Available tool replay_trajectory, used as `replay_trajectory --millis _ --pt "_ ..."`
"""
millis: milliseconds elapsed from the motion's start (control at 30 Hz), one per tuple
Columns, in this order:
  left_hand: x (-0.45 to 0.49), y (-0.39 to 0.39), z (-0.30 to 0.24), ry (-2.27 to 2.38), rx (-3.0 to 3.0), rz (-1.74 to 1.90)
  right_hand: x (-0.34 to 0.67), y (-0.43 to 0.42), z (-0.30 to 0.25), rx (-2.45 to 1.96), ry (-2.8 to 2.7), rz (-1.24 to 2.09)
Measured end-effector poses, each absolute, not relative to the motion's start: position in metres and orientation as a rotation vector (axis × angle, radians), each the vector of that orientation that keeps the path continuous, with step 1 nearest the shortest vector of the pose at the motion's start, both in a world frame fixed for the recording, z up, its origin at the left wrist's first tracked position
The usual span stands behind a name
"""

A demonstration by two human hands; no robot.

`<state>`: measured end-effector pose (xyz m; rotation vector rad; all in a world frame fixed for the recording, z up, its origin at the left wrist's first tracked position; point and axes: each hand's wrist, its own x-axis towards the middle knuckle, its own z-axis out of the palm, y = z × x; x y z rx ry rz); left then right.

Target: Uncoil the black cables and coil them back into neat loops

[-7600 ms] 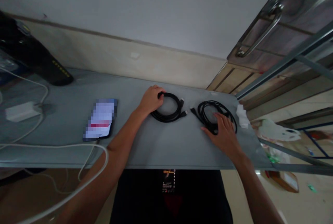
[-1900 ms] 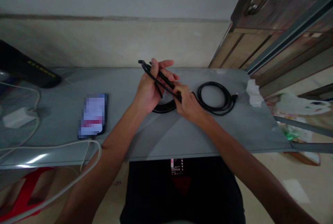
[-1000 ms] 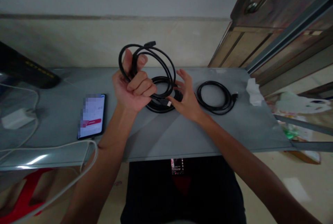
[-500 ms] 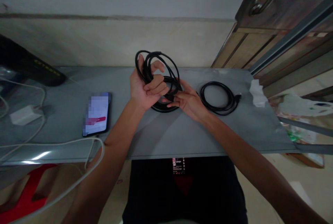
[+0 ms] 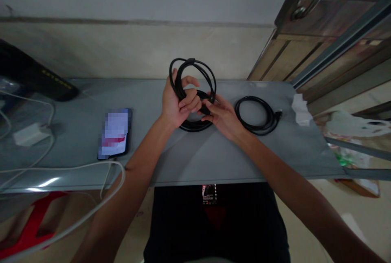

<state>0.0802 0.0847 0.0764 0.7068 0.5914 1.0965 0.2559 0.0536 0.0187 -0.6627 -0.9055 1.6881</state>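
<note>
A looped black cable (image 5: 200, 64) is raised above the grey table, its coils standing up over my hands. My left hand (image 5: 181, 102) is closed around the left side of the loops, with the fingers curled toward the right. Close beside it, my right hand (image 5: 221, 114) pinches the cable's lower right part at a dark piece that may be a plug; the fingers partly hide it. Beneath both hands lies another black cable coil (image 5: 195, 126), largely covered. To the right, a separate coiled black cable (image 5: 255, 128) with a plug end rests on the table.
On the left of the grey table (image 5: 214, 161) lie a phone (image 5: 114, 132), a white charger (image 5: 32, 134) with white cable, and a black cylindrical object (image 5: 36, 73). Crumpled white paper (image 5: 302, 110) sits near the right edge. A wall stands behind; a red stool (image 5: 33, 222) is below left.
My left hand and the raised loops have shifted to the right, closer to my right hand. The loops look rounder and more gathered. My right hand has barely moved.
</note>
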Motion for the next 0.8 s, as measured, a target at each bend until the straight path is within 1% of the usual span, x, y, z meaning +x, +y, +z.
replay_trajectory --millis 467,633,800 --pt "0.078 0.092 0.075 0.721 0.619 1.316 0.263 0.059 0.021 -0.662 -0.939 1.597" --pt "0.066 0.099 0.069 0.761 0.581 1.313 0.264 0.059 0.023 -0.680 -0.953 1.585" --pt "0.063 0.096 0.081 0.795 0.585 1.276 0.265 0.060 0.029 -0.625 -0.962 1.593"
